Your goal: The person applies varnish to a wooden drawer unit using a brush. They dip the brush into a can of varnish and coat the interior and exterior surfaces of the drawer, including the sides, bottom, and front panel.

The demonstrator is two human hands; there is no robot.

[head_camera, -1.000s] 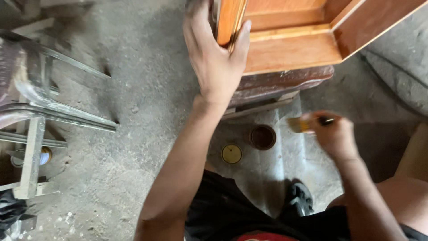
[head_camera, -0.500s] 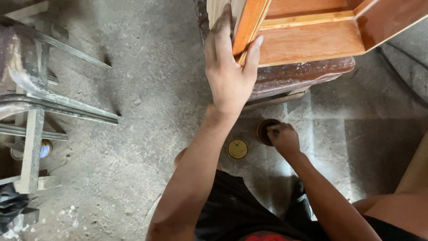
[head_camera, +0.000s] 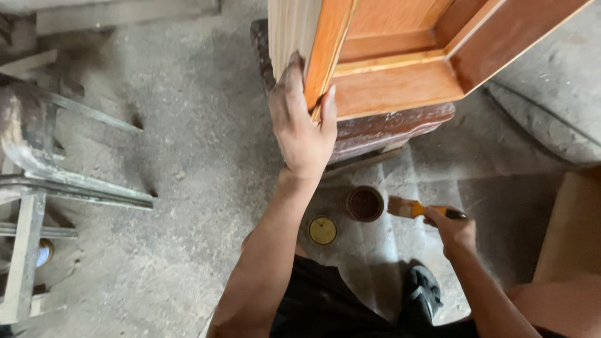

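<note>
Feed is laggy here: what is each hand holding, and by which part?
Left hand grips the wooden frame by its near edge. Right hand holds the paintbrush by its handle.

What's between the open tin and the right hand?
Head view: only the paintbrush, held in the right hand, its bristles pointing at the open tin with a short gap of bare concrete floor between.

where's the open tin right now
In the head view the open tin stands on the concrete floor just right of centre, beside its yellow lid, with the brush in the right hand just right of it.
</note>
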